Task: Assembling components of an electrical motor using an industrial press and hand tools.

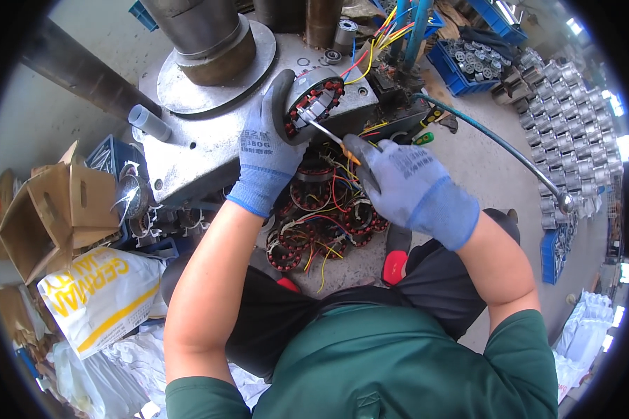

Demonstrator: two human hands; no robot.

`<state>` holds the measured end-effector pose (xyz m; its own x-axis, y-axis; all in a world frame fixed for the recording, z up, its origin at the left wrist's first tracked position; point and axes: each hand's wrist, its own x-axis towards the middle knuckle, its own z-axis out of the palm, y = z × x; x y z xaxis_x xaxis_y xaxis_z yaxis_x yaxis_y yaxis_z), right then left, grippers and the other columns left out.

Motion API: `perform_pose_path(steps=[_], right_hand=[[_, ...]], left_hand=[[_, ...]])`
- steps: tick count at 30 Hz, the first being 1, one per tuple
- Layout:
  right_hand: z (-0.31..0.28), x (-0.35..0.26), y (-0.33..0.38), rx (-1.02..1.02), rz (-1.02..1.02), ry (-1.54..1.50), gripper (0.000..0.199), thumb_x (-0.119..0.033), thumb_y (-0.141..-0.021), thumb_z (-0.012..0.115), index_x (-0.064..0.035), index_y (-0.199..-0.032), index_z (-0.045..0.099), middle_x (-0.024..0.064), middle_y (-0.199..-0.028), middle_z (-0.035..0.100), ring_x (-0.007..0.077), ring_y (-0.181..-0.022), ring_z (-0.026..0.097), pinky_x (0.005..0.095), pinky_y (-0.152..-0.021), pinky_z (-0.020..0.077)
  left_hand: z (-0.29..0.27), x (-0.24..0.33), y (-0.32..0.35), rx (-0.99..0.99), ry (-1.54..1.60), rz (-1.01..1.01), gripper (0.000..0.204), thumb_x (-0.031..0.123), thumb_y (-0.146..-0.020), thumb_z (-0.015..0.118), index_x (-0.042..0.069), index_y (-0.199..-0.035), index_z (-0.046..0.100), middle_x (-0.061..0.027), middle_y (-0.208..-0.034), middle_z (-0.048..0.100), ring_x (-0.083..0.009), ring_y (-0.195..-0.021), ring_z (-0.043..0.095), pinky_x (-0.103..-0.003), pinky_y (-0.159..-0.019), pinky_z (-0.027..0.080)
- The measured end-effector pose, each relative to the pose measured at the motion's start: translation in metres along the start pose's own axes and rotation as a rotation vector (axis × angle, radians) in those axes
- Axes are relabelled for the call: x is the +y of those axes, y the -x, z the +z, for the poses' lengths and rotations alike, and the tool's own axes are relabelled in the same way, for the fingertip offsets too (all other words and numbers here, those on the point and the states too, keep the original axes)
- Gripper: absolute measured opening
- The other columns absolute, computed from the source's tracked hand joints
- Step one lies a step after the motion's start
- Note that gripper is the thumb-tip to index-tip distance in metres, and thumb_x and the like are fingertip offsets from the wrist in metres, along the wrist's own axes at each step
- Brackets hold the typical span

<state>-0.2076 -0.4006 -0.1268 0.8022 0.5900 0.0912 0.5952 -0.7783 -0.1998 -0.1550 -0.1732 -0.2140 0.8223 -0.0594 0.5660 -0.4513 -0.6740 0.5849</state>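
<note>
Nearest the camera, the person's green shirt fills the lower edge, with both bare forearms reaching up from it. Between the knees, on the floor, lies a heap of wound motor cores with red, yellow and black wires trailing loose. To the person's left sit a white and yellow sack and an open cardboard box.

Above the heap, the right hand, in a blue-grey glove, is closed around a screwdriver with an orange-tipped grip; its thin metal shaft runs up and left, and the tip reaches the inside of the motor core held higher up. The left hand, gloved the same way, is wrapped around that core, thumb curled over its near rim, holding it on edge against the grey metal bench.

Farther back on the bench stand a thick steel column on a round plate and a bundle of coloured wires. A blue-green hose curves off to the right across the floor. Beyond it are blue crates of metal parts and rows of grey motor housings.
</note>
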Motion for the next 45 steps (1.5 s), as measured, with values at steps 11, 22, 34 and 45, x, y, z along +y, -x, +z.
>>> perform_pose_path(steps=[11, 22, 34, 45], right_hand=[[-0.007, -0.002, 0.001, -0.133, 0.08, 0.006, 0.041, -0.02, -0.096, 0.056, -0.0041, -0.134, 0.056, 0.0187, -0.086, 0.069, 0.0366, -0.08, 0.07, 0.0485, -0.07, 0.0547], [-0.053, 0.057, 0.019, -0.4, 0.117, 0.034, 0.038, -0.032, -0.098, 0.056, -0.0018, -0.118, 0.068, 0.0248, -0.104, 0.072, 0.0377, -0.102, 0.07, 0.0454, -0.091, 0.0541], [0.122, 0.224, 0.028, -0.505, 0.678, 0.107, 0.046, -0.034, -0.091, 0.058, -0.0027, -0.124, 0.069, 0.0237, -0.13, 0.067, 0.0376, -0.123, 0.063, 0.0452, -0.105, 0.05], [0.003, 0.017, -0.008, 0.253, -0.299, -0.267, 0.035, -0.015, -0.085, 0.072, -0.0076, -0.119, 0.066, 0.0172, -0.132, 0.064, 0.0378, -0.11, 0.068, 0.0429, -0.093, 0.0565]], left_hand=[[-0.001, 0.001, -0.001, -0.007, -0.025, 0.014, 0.096, 0.015, -0.072, 0.09, 0.001, -0.152, 0.04, -0.0208, -0.144, 0.055, -0.0345, -0.131, 0.058, -0.041, -0.109, 0.049], [-0.01, 0.002, -0.002, -0.012, 0.011, 0.016, 0.095, 0.014, -0.072, 0.087, 0.008, -0.154, 0.041, -0.0209, -0.144, 0.053, -0.0391, -0.13, 0.054, -0.046, -0.11, 0.046], [-0.018, 0.021, -0.006, -0.063, 0.295, -0.172, 0.09, -0.008, -0.076, 0.074, 0.004, -0.156, 0.034, -0.0223, -0.147, 0.051, -0.0324, -0.136, 0.053, -0.04, -0.113, 0.044], [-0.035, 0.045, -0.004, -0.013, 0.454, -0.411, 0.047, 0.007, -0.077, 0.081, 0.001, -0.118, 0.057, -0.014, -0.107, 0.069, -0.0223, -0.096, 0.067, -0.036, -0.085, 0.054]])
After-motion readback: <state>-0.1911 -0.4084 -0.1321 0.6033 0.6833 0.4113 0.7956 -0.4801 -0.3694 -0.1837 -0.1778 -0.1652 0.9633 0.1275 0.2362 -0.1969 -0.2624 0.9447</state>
